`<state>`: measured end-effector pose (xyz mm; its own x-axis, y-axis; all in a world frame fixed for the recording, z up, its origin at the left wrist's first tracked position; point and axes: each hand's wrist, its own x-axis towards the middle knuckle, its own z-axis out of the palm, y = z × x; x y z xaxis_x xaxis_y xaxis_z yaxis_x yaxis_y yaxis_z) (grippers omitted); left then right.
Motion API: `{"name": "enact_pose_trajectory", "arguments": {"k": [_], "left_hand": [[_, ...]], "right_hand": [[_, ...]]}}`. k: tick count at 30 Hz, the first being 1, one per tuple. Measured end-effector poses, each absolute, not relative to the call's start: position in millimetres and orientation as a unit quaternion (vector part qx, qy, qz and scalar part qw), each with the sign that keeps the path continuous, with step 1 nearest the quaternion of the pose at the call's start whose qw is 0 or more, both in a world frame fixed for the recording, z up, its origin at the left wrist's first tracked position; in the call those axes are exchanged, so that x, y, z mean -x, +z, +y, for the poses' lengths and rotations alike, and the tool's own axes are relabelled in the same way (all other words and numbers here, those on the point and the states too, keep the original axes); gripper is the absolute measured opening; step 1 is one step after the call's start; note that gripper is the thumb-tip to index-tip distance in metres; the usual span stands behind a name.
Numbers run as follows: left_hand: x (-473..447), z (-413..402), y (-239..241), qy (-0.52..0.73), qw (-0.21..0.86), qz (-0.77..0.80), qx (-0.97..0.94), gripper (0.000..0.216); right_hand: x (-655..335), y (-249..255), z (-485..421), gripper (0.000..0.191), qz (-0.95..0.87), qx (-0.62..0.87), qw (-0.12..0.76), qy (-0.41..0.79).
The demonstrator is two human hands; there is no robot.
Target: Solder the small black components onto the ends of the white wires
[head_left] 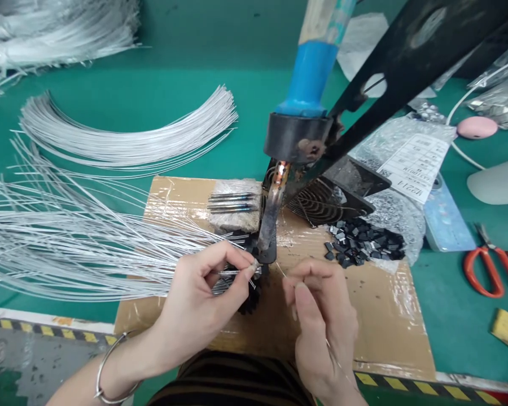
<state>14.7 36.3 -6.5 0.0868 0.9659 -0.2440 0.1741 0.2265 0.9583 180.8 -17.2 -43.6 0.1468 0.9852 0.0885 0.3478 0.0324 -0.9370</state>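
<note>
My left hand (214, 296) is closed in a pinch right beside the tip of a soldering iron (271, 225). Between thumb and forefinger is the end of a white wire; its exact end is mostly hidden by the fingertips. My right hand (324, 316), fingers curled, grips a thin strand of solder wire (281, 269) that points toward the iron's tip and trails back across the palm. Behind and under my left hand lie many loose white wires (88, 237), with small black pieces (249, 301) clustered below the tip.
The iron hangs from a black metal arm (385, 84) over a cardboard sheet (385, 327). A black fan (325, 197), a pile of black parts (364, 242), red-handled scissors (486, 268) and a blue phone-like slab (446, 220) are to the right. A wire bundle (131, 138) lies behind.
</note>
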Motion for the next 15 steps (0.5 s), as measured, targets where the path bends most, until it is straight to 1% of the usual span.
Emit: {"name": "enact_pose_trajectory", "arguments": {"k": [3, 4, 9, 15], "left_hand": [[-15.1, 38.8, -5.6, 0.361, 0.532, 0.577, -0.504, 0.014], [-15.5, 39.8, -5.3, 0.358, 0.532, 0.579, -0.504, 0.014], [-17.0, 44.3, -4.4, 0.35, 0.531, 0.582, -0.508, 0.012], [-16.4, 47.7, -4.8, 0.372, 0.529, 0.571, -0.505, 0.014]], "right_hand": [[-187.4, -44.9, -12.8, 0.026, -0.577, 0.591, 0.451, 0.339], [-188.7, -44.8, -11.8, 0.027, -0.579, 0.583, 0.453, 0.344], [-186.5, -41.1, -10.5, 0.019, -0.545, 0.557, 0.482, 0.4], [-176.0, -35.2, -8.5, 0.023, -0.468, 0.57, 0.516, 0.437]]}}
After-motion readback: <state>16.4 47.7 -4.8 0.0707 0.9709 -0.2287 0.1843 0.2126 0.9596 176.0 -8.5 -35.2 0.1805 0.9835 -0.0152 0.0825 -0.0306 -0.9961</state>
